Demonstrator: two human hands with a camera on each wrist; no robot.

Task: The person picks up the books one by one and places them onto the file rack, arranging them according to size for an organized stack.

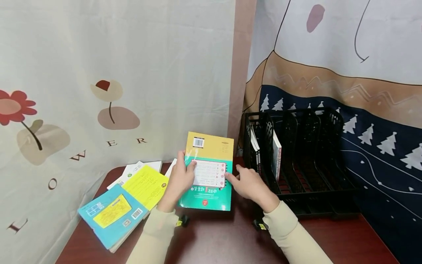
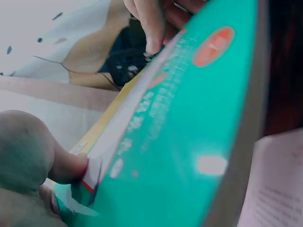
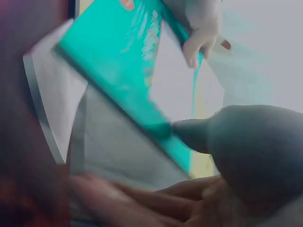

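Observation:
A green and yellow book (image 1: 211, 201) is held up over the table with its barcode cover facing me. My left hand (image 1: 180, 174) grips its left side, thumb lying on the cover and fingers behind. At the opposite side is my right hand (image 1: 252, 183), its thumb tip right at the book's right edge. In the right wrist view, the fingers (image 3: 137, 201) of that hand extend below the book, apart from the thumb. The left wrist view has the green cover (image 2: 189, 113) close up, with the left thumb pressing near its edge.
On the right stands a black slotted file rack (image 1: 316, 194), with thin books (image 1: 277, 156) upright in its left slots. Left of my hands lie a blue book (image 1: 112, 216), a yellow book (image 1: 145, 187) and white ones beneath. Printed curtains (image 1: 184, 73) hang behind the brown table (image 1: 211, 242).

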